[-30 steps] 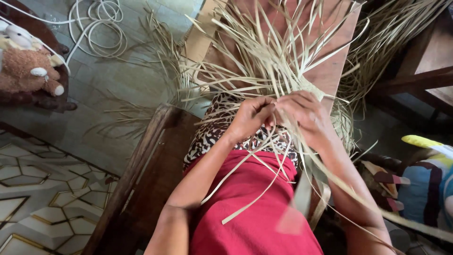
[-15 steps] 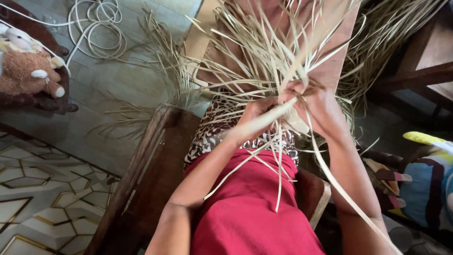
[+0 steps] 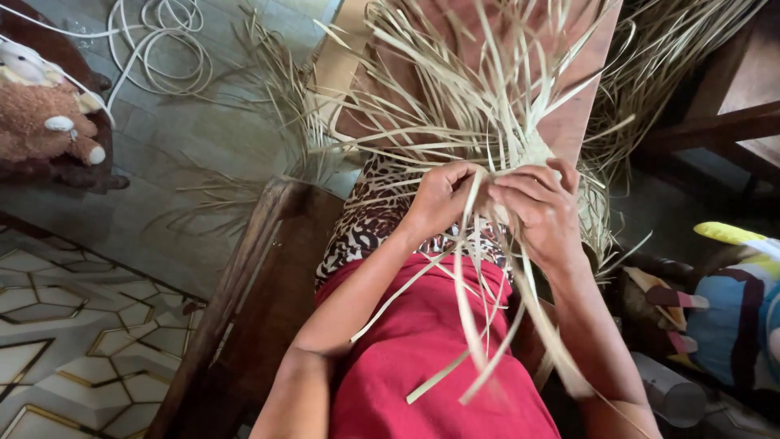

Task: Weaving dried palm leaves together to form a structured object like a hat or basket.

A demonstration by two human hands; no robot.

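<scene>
Pale straw-coloured leaf strips [image 3: 487, 122] fan out over the brown board [image 3: 581, 114], and I see both hands meeting at their gathered base. My left hand [image 3: 439, 199] is curled shut on a few strips; my right hand [image 3: 540, 207] closes its fingers over the bundle beside it, touching. Loose ends hang below the hands across the red cloth [image 3: 422, 358]. Left of the strips, a white cord [image 3: 154, 32] lies coiled on the floor.

A grey tiled floor [image 3: 162, 154] carries a coiled white cord [image 3: 158, 32] at far left and loose pale straw strips [image 3: 268, 89] scattered right of it
</scene>
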